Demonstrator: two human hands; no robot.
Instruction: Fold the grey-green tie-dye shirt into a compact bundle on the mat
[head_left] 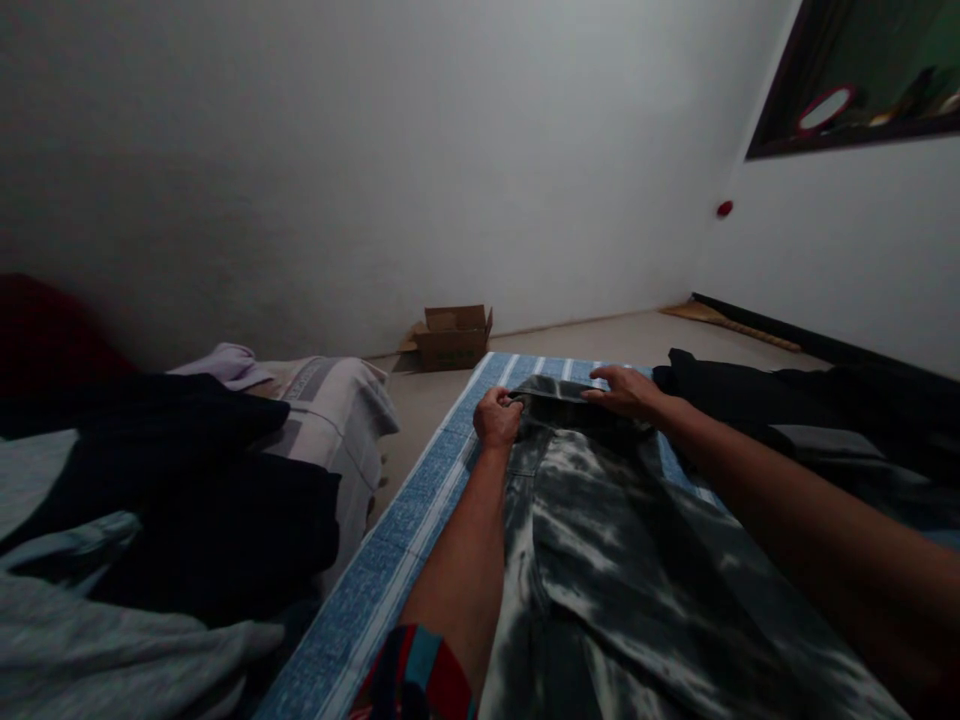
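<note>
Grey and black tie-dye trousers lie lengthwise on a blue and white striped cloth, waistband at the far end. My left hand is closed on the left corner of the waistband. At the waistband's right part rests my right hand, its fingers apart and the index finger stretched out above the fabric; the fingertips touch the top edge.
Dark and grey clothes are heaped at the left on a pale blanket. More black clothes lie at the right. An open cardboard box stands on the floor by the wall.
</note>
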